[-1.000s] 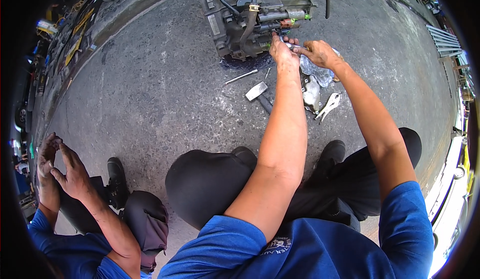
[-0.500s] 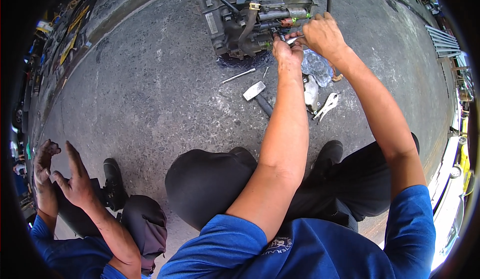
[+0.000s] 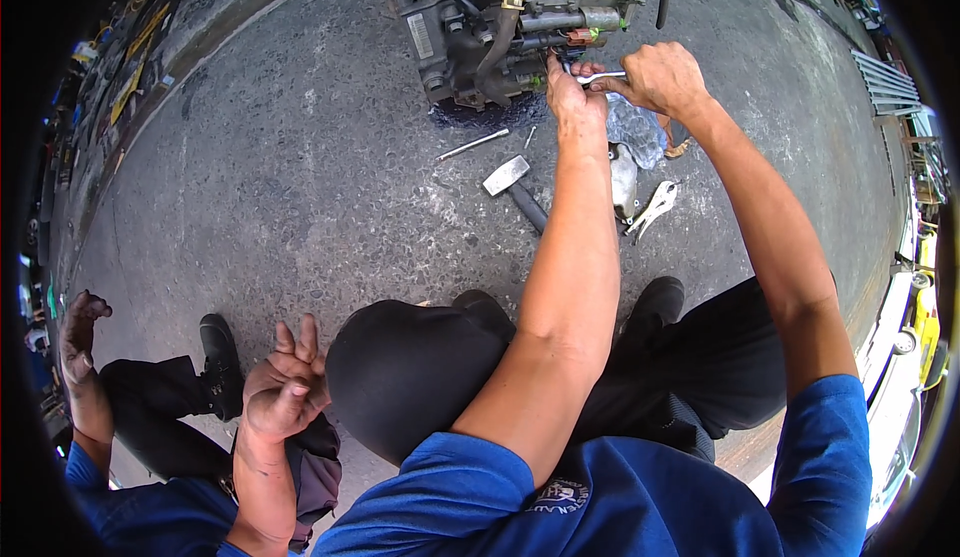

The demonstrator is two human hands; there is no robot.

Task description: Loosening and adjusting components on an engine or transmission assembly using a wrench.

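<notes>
At the near side of a dark, greasy engine or gearbox unit (image 3: 465, 52), both my hands work on one shiny wrench (image 3: 603, 77). My right hand (image 3: 665, 79) is closed in a fist round its outer end. Around its inner end, close against the unit, my left hand (image 3: 577, 97) is curled, with part of the fingers hidden. What the wrench's head sits on cannot be made out. A reddish-orange connector (image 3: 580, 36) and a thick black hose (image 3: 500, 42) lie just beyond my left hand.
On the concrete floor lie a hammer (image 3: 512, 179), a metal rod (image 3: 472, 146), locking pliers (image 3: 656, 207), a metal cover (image 3: 623, 179) and a crumpled clear plastic bag (image 3: 636, 129). A dark wet patch spreads under the unit. A co-worker's raised hand (image 3: 280, 387) is at my left.
My right hand has swung slightly right and down with the wrench's outer end. My left hand stays almost in place. The co-worker's nearer hand has moved right and down toward my knee.
</notes>
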